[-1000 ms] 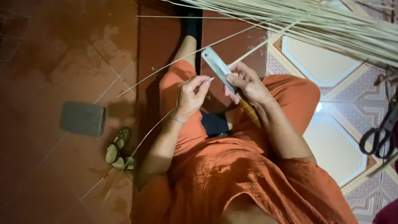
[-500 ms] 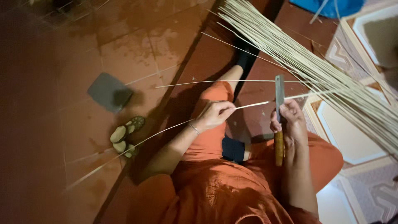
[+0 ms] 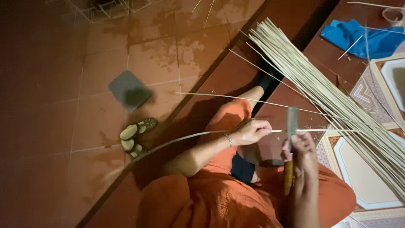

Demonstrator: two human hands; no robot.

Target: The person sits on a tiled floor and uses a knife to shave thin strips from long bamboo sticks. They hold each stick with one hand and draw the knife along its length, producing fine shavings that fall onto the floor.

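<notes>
Bamboo strip [image 3: 190, 137] pinched in left hand [image 3: 249, 131]; right hand [image 3: 304, 153] grips knife [image 3: 291, 139].

Pretty tight on the right side: that big bundle of pale reed strips [image 3: 337, 105] fans across the floor just beside the right hand [image 3: 303, 152] and its knife [image 3: 291, 126]. A loose strip [image 3: 253, 100] crosses above the left hand [image 3: 251, 131]. Leftward there's open red tile [image 3: 156, 55], with only a dark pad [image 3: 128, 89] and sandals [image 3: 136, 134] sitting there.
</notes>
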